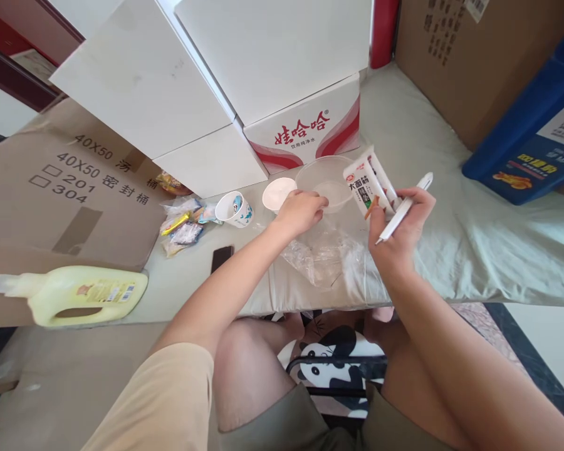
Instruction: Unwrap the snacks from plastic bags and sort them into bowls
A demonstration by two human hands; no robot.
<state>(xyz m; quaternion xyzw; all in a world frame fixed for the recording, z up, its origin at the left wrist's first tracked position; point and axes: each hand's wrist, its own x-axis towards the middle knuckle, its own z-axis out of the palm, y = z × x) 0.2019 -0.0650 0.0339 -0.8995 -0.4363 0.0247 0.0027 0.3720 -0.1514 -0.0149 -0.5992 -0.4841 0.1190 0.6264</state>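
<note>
My right hand [402, 219] is closed around white snack packets [361, 185] with red and black print and a small picture of food. The same hand grips a slim white pen-like tool [397, 219] with a thin dark tip pointing down-left. My left hand [301, 212] reaches over the table with curled fingers, beside a clear round plastic tub [333, 169]. Whatever its fingertips may hold is hidden. Left of it sits a white round bowl or lid [277, 191], partly behind the hand. Crumpled clear plastic wrap [326, 260] lies between my forearms.
A paper cup [235, 210], small snack packets [181, 225] and a dark phone [222, 258] are on the left. A yellow detergent bottle [89, 294] lies near the front edge. White cartons [305, 125] stand behind; a blue jug [531, 138] stands right.
</note>
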